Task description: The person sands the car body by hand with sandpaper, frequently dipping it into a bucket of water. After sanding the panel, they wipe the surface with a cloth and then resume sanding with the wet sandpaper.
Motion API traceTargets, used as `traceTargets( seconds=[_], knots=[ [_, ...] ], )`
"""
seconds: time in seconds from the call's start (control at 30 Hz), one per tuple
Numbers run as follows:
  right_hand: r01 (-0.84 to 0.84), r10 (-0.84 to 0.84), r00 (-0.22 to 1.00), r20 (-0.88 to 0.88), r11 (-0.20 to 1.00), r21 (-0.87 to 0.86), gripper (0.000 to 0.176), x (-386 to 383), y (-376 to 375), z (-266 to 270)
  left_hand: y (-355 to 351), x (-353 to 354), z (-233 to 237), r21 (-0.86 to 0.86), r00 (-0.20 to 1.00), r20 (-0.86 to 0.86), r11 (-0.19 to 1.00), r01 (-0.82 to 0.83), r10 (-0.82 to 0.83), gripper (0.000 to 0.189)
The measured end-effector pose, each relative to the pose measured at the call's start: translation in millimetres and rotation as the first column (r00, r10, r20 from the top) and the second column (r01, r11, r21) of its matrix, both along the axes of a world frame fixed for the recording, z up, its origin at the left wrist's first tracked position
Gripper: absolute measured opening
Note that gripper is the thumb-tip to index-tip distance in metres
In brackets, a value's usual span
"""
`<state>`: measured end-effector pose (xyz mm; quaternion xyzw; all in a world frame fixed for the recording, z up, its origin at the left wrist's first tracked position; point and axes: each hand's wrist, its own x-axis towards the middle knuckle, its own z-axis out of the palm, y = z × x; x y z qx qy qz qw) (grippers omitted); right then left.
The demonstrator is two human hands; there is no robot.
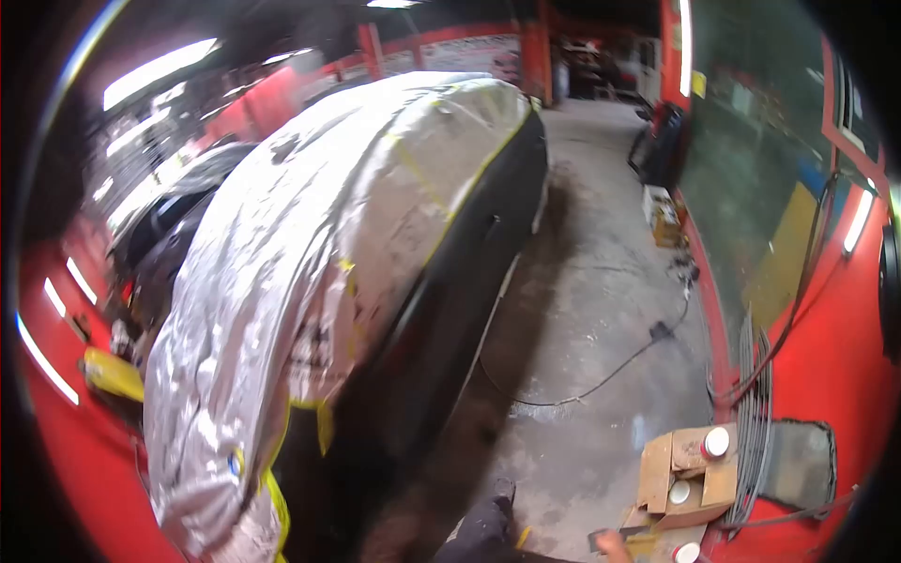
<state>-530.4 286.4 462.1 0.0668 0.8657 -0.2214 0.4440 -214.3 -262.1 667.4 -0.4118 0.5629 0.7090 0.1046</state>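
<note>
Only my right hand (615,545) shows, at the bottom edge of the view, partly cut off. Its fingers close on a small dark object (595,540) whose kind is too blurred to name. Close by stands an open cardboard box (661,479) with white-lidded containers (715,441) on and in it. Another white-lidded container (687,553) is beside my hand. My left hand is out of view. To the left is a car with a dark lower side (404,375), its upper part covered in plastic sheeting (272,244) edged with yellow tape (454,215).
A black hose (554,403) lies curved across the grey floor (601,310). Grey cables (748,441) hang along the red wall (835,375) at right. Small boxes (664,220) stand farther down that wall. A second covered vehicle (174,202) is beyond the car.
</note>
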Motion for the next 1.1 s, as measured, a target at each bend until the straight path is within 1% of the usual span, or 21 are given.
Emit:
traceTargets(
  seconds=[0.03,0.1,0.13,0.17,0.2,0.23,0.3,0.33,0.43,0.53,0.6,0.67,0.73,0.8,0.87,0.9,0.93,0.97,1.0,1.03,1.1],
  knots=[
    [0.091,-0.093,0.995,0.022,0.993,0.069,0.043,-17,1,-5,-28,-44,23,-0.034,0.999,-0.036,0.999,-0.005,0.004,0.060],
    [0.071,-0.071,0.997,-0.004,0.973,0.221,0.042,-29,10,-20,-77,-136,81,-0.104,0.990,-0.136,0.993,-0.056,0.042,0.061],
    [0.280,-0.285,0.958,0.005,0.945,0.171,0.044,-27,-1,-2,-100,-175,106,-0.140,0.983,-0.180,0.988,-0.072,0.046,0.061],
    [0.481,-0.487,0.873,0.021,0.867,0.130,0.046,-26,-9,22,-119,-213,130,-0.176,0.974,-0.222,0.980,-0.087,0.046,0.062],
    [0.458,-0.500,0.853,0.150,0.855,0.244,0.050,-35,-22,40,-135,-251,152,-0.203,0.964,-0.263,0.974,-0.101,0.045,0.062],
    [-0.049,0.062,0.992,-0.108,0.991,0.120,0.054,-12,2,-8,-149,-290,170,-0.226,0.952,-0.303,0.967,-0.115,0.042,0.062],
    [0.123,-0.130,0.991,0.039,0.981,0.148,0.053,-36,-22,11,-170,-364,190,-0.248,0.928,-0.371,0.959,-0.140,0.039,0.063],
    [0.173,-0.188,0.979,0.084,0.973,0.155,0.053,-55,-41,19,-176,-398,194,-0.252,0.921,-0.389,0.957,-0.144,0.036,0.063],
    [0.219,-0.236,0.964,0.125,0.966,0.139,0.052,-129,-83,18,-184,-502,187,-0.236,0.910,-0.413,0.960,-0.150,0.041,0.065],
    [0.220,-0.237,0.960,0.149,0.967,0.127,0.051,-229,-109,-7,-169,-606,157,-0.180,0.924,-0.378,0.974,-0.135,0.058,0.066],
    [0.204,-0.221,0.964,0.149,0.971,0.122,0.050,-321,-124,-11,-152,-677,139,-0.120,0.941,-0.329,0.984,-0.128,0.082,0.067],
    [0.174,-0.190,0.972,0.141,0.977,0.122,0.050,-415,-130,-22,-133,-745,133,-0.063,0.956,-0.269,0.988,-0.139,0.117,0.068],
    [0.122,-0.137,0.983,0.121,0.985,0.124,0.049,-517,-127,-29,-119,-808,142,-0.022,0.960,-0.224,0.984,-0.179,0.169,0.069],
    [0.048,-0.059,0.995,0.079,0.989,0.137,0.049,-620,-126,-39,-111,-870,165,-0.008,0.956,-0.202,0.976,-0.219,0.213,0.070],
    [0.042,-0.030,0.996,-0.079,0.988,0.147,0.049,-759,-132,-47,-113,-929,183,0.013,0.941,-0.213,0.964,-0.267,0.263,0.071],
    [0.075,-0.049,0.981,-0.189,0.988,0.136,0.048,-839,-142,-43,-114,-957,191,0.023,0.933,-0.224,0.958,-0.285,0.283,0.071],
    [0.185,-0.150,0.946,-0.286,0.978,0.097,0.049,-927,-158,-26,-117,-985,197,0.036,0.923,-0.237,0.953,-0.302,0.302,0.072],
    [0.190,-0.191,0.874,-0.447,0.981,-0.048,0.049,-1010,-174,2,-120,-1013,202,0.048,0.914,-0.252,0.947,-0.317,0.318,0.073],
    [0.223,-0.210,0.892,-0.401,0.975,-0.014,0.048,-1090,-197,41,-125,-1040,204,0.062,0.904,-0.268,0.943,-0.328,0.332,0.073],
    [0.134,-0.145,0.841,-0.520,0.989,-0.058,0.045,-1157,-214,57,-129,-1072,206,0.080,0.891,-0.296,0.938,-0.337,0.345,0.074],
    [0.132,-0.158,0.834,-0.529,0.988,-0.087,0.042,-1271,-250,103,-149,-1142,205,0.132,0.850,-0.371,0.928,-0.349,0.373,0.075]
  ],
)
